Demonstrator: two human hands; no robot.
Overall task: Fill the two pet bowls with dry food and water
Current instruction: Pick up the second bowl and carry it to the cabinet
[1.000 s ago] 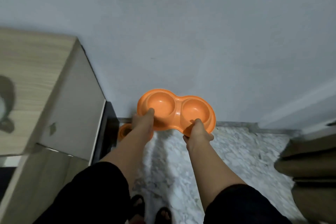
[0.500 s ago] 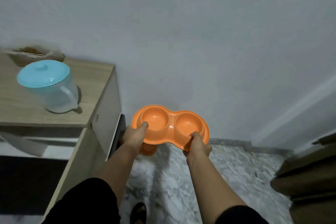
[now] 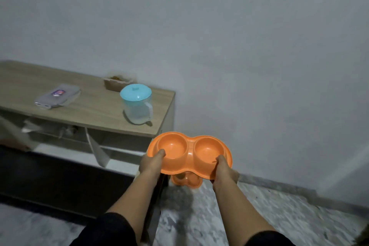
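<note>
An empty orange double pet bowl (image 3: 189, 151) is gripped in the air by the left hand (image 3: 150, 164) and right hand (image 3: 223, 168), just beside a wooden shelf (image 3: 83, 106) whose corner could be struck, jolting it loose.

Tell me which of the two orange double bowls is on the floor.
The lower orange double bowl, partly hidden beneath the held double bowl, sits on the floor. The left hand and right hand grip the other.
</note>
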